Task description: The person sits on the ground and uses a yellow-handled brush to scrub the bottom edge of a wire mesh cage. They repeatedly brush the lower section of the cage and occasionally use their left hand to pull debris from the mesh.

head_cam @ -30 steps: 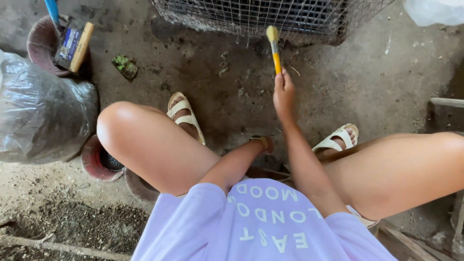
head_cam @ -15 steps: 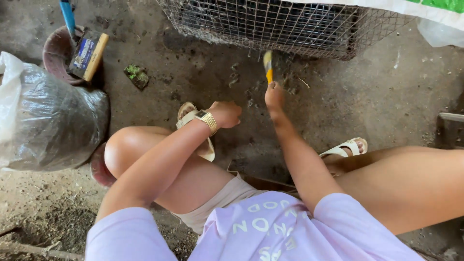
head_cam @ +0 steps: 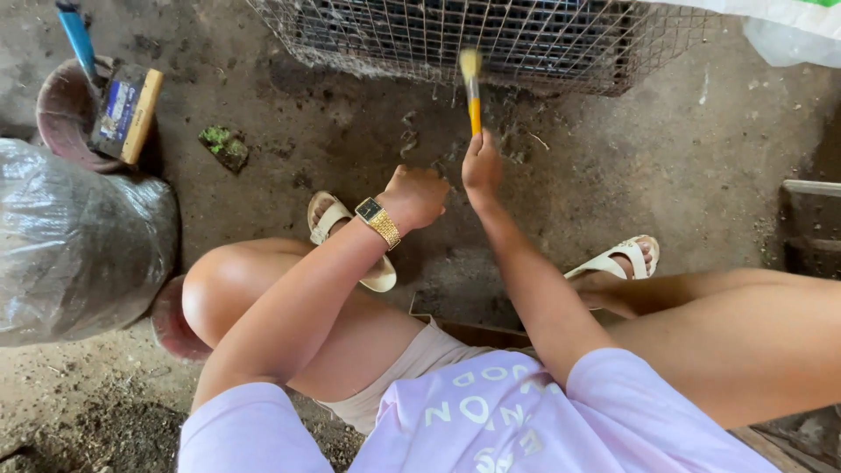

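The right hand (head_cam: 482, 168) is closed around the yellow handle of a paintbrush (head_cam: 472, 88), which points up and away from the person; its pale bristles lie against the lower edge of a wire cage (head_cam: 455, 35) that stands on the floor at the top of the view. The left hand (head_cam: 419, 194) is curled into a loose fist just beside the right one, holding nothing that can be seen, with a gold wristwatch (head_cam: 378, 221) on its wrist.

Between the hands and the cage the floor (head_cam: 613, 158) is bare, rough concrete, stained dark and scattered with dirt and bits of straw. A small green clump (head_cam: 224, 144) lies on it to the left. In the top left corner a reddish pot (head_cam: 61, 114) carries a wide flat brush with a wooden handle (head_cam: 130, 101) and a blue stick (head_cam: 77, 35). Below it a big bag of clear plastic filled with dark stuff (head_cam: 79, 245) leans over another reddish pot (head_cam: 171, 326). The person's feet in pale sandals (head_cam: 337, 219) rest on the floor either side of the arms
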